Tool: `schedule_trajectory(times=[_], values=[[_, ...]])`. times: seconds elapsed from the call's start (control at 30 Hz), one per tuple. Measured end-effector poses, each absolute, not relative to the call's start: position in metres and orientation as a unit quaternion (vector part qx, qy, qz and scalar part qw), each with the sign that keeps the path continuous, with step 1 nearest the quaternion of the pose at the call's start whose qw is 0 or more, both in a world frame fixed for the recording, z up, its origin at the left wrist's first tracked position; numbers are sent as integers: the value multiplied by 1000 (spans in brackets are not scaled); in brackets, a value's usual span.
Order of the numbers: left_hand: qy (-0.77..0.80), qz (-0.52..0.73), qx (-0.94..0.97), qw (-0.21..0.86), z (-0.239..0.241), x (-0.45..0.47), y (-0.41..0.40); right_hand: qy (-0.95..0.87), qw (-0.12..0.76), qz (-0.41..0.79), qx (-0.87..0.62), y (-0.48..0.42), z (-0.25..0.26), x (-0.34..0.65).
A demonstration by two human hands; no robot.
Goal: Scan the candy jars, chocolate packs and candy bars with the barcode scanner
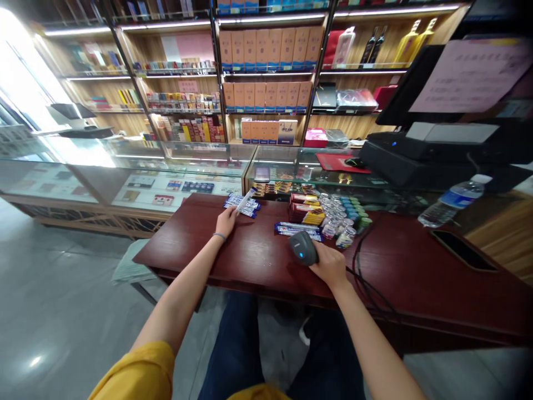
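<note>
My left hand [226,221] is closed on a blue-and-white snack bar [246,199], lifted just above a small pile of the same bars [241,205] on the far part of the dark red desk [258,261]. My right hand [331,265] grips a grey handheld barcode scanner [303,248], its head pointing at another blue bar [296,229] lying flat on the desk. A black cable [366,278] runs from the scanner across the desk. Red chocolate packs [305,208] and small bottles [339,219] lie just beyond.
A water bottle [453,201] lies at the right, and a black phone [462,250] rests flat near it. A black till and monitor [428,150] stand at the back right. Glass display counters [166,178] and stocked shelves [266,72] fill the background.
</note>
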State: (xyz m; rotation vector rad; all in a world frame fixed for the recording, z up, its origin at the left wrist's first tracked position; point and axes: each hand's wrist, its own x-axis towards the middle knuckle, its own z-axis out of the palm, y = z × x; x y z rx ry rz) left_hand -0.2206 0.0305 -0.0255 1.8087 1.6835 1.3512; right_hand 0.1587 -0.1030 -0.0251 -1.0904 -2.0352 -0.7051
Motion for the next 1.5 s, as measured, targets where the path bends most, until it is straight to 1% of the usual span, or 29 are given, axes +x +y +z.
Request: schedule_trajectory(times=[0.17,0.27,0.43,0.83,1.23,1.4,1.5], values=[[553,501,592,305,-32,-189,13,-786,358,-281,-419,-105,-24,158],[521,486,606,353,-36,-175,5,-783,362,-281,-421,-107,-23,158],[515,456,638,346,-38,-174,0,-785,358,-277,-422,-109,-22,158],[509,449,636,367,-36,-175,-1,-810,361,-250,-388,-108,-25,158],[507,456,628,376,-38,-176,1,-805,358,-234,-411,-108,-28,159],[496,470,612,398,-33,-173,-3,-805,361,-241,-404,-108,-28,160],[500,481,611,382,-31,-171,-5,-801,360,-244,-413,-109,-28,160]])
